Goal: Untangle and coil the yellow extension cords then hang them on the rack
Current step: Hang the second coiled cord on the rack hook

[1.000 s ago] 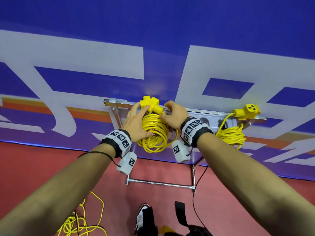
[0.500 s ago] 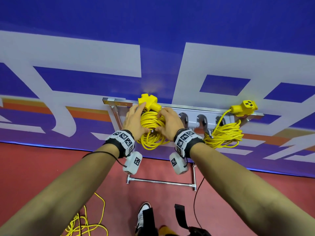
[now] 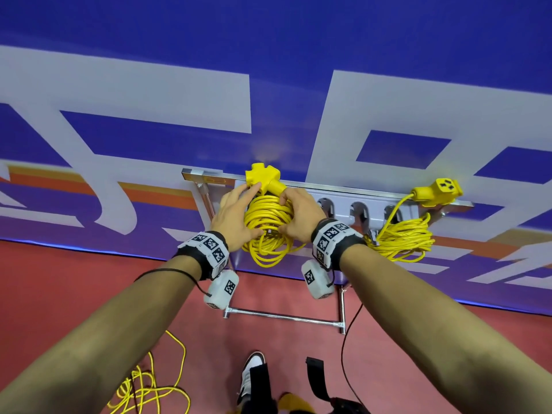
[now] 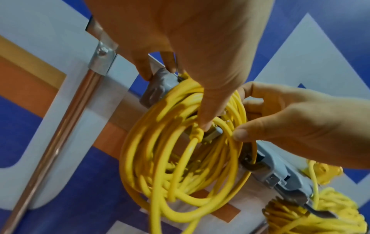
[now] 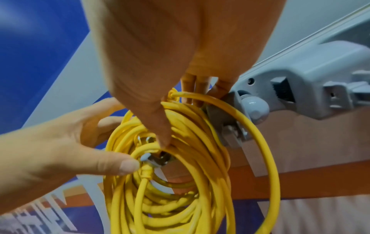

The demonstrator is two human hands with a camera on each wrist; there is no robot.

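Observation:
A coiled yellow extension cord (image 3: 265,225) hangs against the left end of the wall rack (image 3: 209,176), with its three-way socket (image 3: 263,177) resting on the top bar. My left hand (image 3: 236,216) grips the coil's left side, thumb hooked over the strands (image 4: 136,158). On the coil's right side my right hand (image 3: 298,216) holds it, thumb inside the loops (image 5: 204,166) and fingers behind. A grey hook tip (image 5: 146,157) pokes through the coil's centre. A second yellow coil (image 3: 400,237) hangs at the rack's right end.
Empty grey hooks (image 3: 358,210) sit between the two coils. A loose tangle of yellow cord (image 3: 143,389) lies on the red floor at lower left. The rack's metal foot bar (image 3: 283,316) and a thin black cable (image 3: 346,339) are below my hands.
My right hand slid from the socket end down to the coil's right side. Both hands pressed the coil closer onto the rack's hook.

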